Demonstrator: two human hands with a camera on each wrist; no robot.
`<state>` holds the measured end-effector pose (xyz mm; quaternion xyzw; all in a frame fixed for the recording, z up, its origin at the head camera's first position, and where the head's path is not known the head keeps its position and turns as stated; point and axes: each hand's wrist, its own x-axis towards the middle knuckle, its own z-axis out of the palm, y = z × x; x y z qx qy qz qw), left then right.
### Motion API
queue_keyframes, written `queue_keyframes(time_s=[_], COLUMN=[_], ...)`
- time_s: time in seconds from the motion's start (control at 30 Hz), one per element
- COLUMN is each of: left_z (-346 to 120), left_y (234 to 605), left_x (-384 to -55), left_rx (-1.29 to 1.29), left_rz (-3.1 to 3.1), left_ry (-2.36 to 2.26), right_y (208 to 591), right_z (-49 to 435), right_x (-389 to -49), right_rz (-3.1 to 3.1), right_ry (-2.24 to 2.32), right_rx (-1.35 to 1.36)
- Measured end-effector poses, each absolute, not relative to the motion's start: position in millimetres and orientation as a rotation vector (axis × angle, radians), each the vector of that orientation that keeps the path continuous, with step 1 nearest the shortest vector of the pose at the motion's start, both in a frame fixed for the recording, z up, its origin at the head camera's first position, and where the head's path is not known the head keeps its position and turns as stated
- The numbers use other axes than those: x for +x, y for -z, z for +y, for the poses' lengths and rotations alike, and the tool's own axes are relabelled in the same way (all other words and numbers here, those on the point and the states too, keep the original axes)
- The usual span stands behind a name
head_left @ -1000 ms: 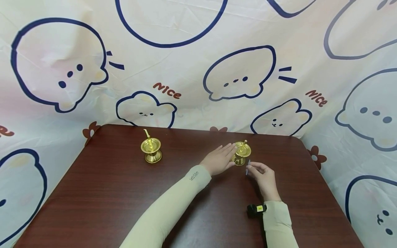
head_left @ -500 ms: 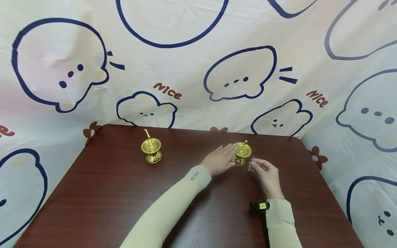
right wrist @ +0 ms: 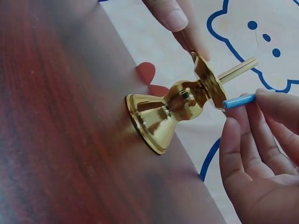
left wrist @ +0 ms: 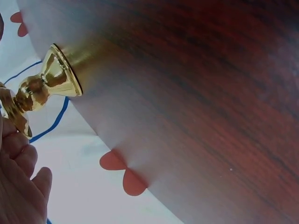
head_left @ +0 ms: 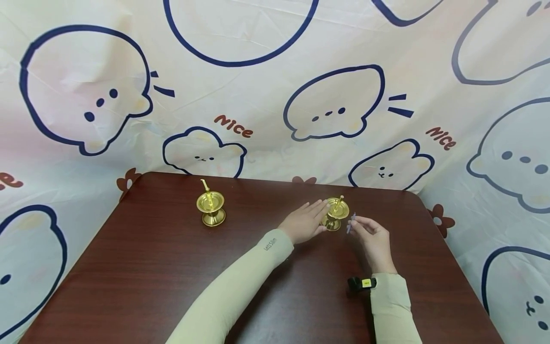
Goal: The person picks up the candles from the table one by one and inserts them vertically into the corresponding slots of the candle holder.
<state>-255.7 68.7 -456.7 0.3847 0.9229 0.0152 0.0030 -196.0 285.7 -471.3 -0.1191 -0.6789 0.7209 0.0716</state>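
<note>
A golden candle holder [head_left: 337,209] with a round dish, a flared foot and an upright post stands upright at the right of the table. The straight fingers of my left hand [head_left: 302,221] rest against the left rim of its dish, as the left wrist view [left wrist: 21,175] also shows. My right hand [head_left: 374,240] pinches a thin blue stick [right wrist: 240,101] between thumb and fingers, just right of the dish. In the right wrist view the stick's end lies near the dish rim; whether they touch I cannot tell. The golden post [right wrist: 238,70] rises beside it.
A matching golden candle holder [head_left: 211,203] stands at the back left, with a pale, slightly bent stick [head_left: 204,185] at its top. Both are on a dark brown wooden table [head_left: 172,272]. Behind it hangs a printed cloth [head_left: 266,95] that meets the table's back edge.
My right hand has moved slightly right and away from me, with the blue stick in its pinch. The left hand and both holders have stayed in place.
</note>
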Motion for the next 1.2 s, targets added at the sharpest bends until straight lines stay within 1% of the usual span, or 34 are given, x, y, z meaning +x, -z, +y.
queue_keyframes(time_s=[1.2], left_z=[69.3], left_y=[460.6], left_x=[-257.9], left_rx=[1.230], left_rz=[2.885], left_ry=[-0.046], right_y=[434.1], right_z=[280.4], right_x=[-217.9], right_rz=[-1.874], right_ry=[-2.177], right_rx=[-0.281])
